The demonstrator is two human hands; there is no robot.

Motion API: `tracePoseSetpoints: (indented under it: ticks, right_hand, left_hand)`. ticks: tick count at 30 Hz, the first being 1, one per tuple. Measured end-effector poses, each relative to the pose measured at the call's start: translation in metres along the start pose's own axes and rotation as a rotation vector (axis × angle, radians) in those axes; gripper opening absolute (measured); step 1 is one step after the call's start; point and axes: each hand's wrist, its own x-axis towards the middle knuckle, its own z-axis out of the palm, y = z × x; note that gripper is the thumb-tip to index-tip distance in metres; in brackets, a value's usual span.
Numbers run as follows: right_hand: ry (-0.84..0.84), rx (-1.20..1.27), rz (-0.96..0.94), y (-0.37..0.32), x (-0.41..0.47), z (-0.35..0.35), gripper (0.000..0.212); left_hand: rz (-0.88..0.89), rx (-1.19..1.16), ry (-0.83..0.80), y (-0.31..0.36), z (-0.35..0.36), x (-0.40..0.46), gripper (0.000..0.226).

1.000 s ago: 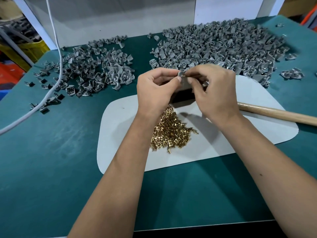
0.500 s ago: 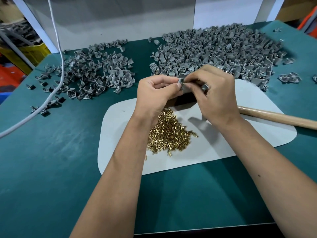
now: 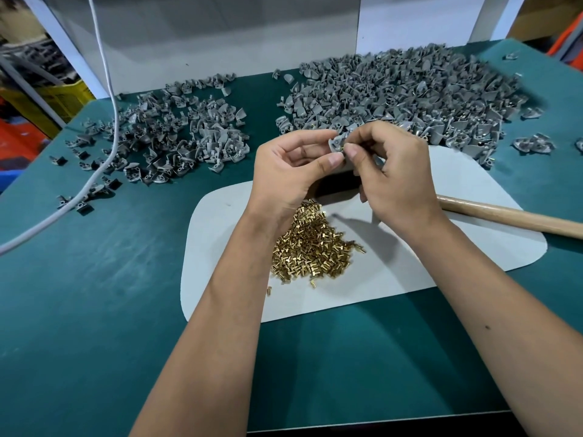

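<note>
Hands together. Your left hand [image 3: 290, 171] pinches the grey plastic piece [image 3: 335, 142]; your right hand [image 3: 394, 171] pinches a brass pin [image 3: 342, 148] against it. Loose brass pile [image 3: 312, 247] under your wrists, wooden handle [image 3: 511, 216] right of your right hand.

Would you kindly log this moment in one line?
left hand holds grey plastic part | right hand pinches brass pin against it
</note>
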Motion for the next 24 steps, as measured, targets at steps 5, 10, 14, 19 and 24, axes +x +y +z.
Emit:
tracePoseSetpoints:
  ticks: [5, 10, 14, 19, 24]
  right_hand:
    - [0.000, -0.100, -0.096, -0.004, 0.001, -0.005, 0.011]
    - [0.003, -0.114, -0.101, -0.005, -0.001, -0.004, 0.009]
    - [0.026, -0.096, -0.094, -0.004, -0.001, -0.003, 0.008]
    - [0.014, -0.086, -0.058, -0.002, -0.001, -0.002, 0.007]
    - [-0.115, -0.083, 0.078, -0.002, 0.008, -0.014, 0.006]
  left_hand:
    - [-0.006, -0.001, -0.026, 0.001, -0.004, -0.001, 0.031]
    - [-0.011, 0.006, -0.008, 0.001, -0.002, -0.002, 0.031]
    - [0.021, 0.018, -0.008, 0.001, -0.001, -0.002, 0.026]
    - [0.061, 0.087, -0.001, -0.001, -0.002, 0.000, 0.027]
    - [0.182, 0.338, 0.003, -0.003, 0.003, 0.003, 0.026]
